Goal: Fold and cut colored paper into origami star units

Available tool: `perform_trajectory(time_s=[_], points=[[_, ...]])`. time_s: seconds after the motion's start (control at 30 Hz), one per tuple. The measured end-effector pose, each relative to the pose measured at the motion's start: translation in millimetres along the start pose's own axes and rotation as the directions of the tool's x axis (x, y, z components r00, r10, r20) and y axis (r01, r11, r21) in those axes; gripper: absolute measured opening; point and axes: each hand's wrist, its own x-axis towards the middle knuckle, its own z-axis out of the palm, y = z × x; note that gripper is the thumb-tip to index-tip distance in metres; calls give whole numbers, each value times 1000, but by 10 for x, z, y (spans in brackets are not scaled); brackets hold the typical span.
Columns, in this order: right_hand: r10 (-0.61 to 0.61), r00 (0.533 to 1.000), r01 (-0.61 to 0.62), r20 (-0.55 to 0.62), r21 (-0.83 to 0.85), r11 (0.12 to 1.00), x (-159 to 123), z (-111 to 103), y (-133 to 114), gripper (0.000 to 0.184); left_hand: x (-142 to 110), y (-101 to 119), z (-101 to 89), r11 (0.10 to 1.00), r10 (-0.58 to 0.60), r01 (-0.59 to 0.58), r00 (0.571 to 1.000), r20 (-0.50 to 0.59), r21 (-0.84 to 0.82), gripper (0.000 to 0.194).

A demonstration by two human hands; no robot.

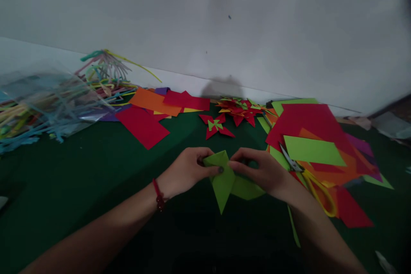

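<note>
Two bare hands share one folded green paper, which sits at six o'clock, just below the middle of the view. The left hand has it clamped, thumb pressed flat across the front. The right hand closes thumb and forefinger on its two-o'clock edge, leaving a small rounded gap behind the pinch.

The left fingertips are hidden behind the paper, and the right hand covers part of the flap pointing toward four o'clock. At ten o'clock a clear plastic bag is cut off by the picture's edge; its contents are hard to make out.

The folded piece is smooth and crisp-creased, with a sharp point aimed at six. Away at twelve lies a red paper star with a green centre; at three, steel-bladed scissors with yellow handles; all on a dark green tabletop.
</note>
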Motion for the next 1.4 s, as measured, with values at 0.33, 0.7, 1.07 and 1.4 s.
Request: perform_trajectory(time_s=[0.33,0.7,1.07,1.4], points=[[-39,999,34,27,170,985,22,90,6,22,-29,-9,47,999,-28,26,995,93,20,15],[-62,997,68,-41,152,986,33,124,6,23,-20,16,4,1000,-2,1,996,88,12,14],[-57,996,57,-63,-2,998,24,186,-29,18,-6,22,-16,999,-17,16,999,41,37,12],[-27,1000,27,5,24,999,41,145,14,23,17,17,-41,994,39,-36,999,-25,103,10]])
